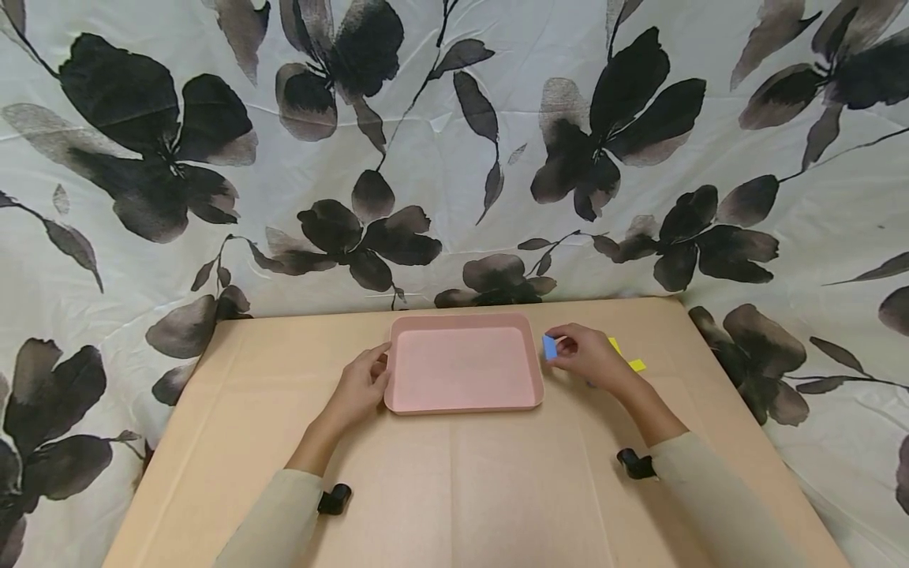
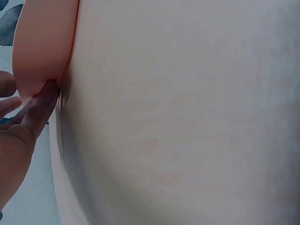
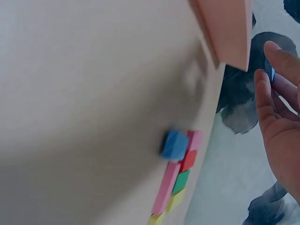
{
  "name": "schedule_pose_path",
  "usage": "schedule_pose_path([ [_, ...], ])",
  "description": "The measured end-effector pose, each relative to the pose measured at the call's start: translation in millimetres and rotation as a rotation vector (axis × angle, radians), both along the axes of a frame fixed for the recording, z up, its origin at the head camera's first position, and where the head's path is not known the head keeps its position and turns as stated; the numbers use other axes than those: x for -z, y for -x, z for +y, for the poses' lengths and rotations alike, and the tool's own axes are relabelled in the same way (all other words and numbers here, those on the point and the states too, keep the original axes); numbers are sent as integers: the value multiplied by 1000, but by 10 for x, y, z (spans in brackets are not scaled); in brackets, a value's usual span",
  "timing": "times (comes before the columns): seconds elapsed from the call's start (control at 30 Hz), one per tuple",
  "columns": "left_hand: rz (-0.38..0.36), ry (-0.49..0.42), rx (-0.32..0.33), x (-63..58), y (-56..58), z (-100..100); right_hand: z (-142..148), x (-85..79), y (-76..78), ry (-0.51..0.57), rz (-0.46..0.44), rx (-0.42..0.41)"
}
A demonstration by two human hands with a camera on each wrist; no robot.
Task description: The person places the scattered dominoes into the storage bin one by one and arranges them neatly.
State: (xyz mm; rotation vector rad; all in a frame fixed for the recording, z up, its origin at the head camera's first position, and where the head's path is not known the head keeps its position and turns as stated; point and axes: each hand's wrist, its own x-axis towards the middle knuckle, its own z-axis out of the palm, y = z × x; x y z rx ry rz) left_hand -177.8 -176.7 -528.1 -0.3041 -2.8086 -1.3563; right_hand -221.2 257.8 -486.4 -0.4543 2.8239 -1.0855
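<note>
A shallow pink tray [image 1: 465, 371] lies on the table, bare inside. My left hand [image 1: 360, 384] holds its left end, fingers bent against the side wall. In the left wrist view, fingertips meet the lower edge of the tray [image 2: 47, 42]. Just off the tray's right end, my right hand [image 1: 585, 355] pinches a small blue block [image 1: 550, 348] between thumb and fingers, raised above the table. The right wrist view shows that block [image 3: 269, 70] only partly, as the fingers cover most of it.
Beneath the right hand lie several coloured blocks: a blue block [image 3: 175, 145], a red block [image 3: 188, 161], a green block [image 3: 181, 182], a long pink block [image 3: 165, 187] and yellow blocks [image 3: 176, 200]. A floral cloth [image 1: 440, 158] hangs behind the table [image 1: 454, 489].
</note>
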Motion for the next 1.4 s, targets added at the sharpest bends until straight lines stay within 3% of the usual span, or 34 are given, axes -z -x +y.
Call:
schedule_pose_path([
  [0.3, -9, -10, 22, -36, -24, 11, -287, -134, 21, -12, 39, 0],
  [0.53, -29, -3, 23, -47, -47, 10, -557, -222, 84, -37, -20, -51],
  [0.73, -27, 6, 31, -57, -68, -14, -803, -204, 112, -55, -49, -89],
  [1.17, -26, 19, 31, -81, -124, -96, -1371, -178, 183, -157, -24, -186],
  [1.4, -31, 2, 47, -82, -165, -103, -1653, -95, 227, -137, -44, -248],
])
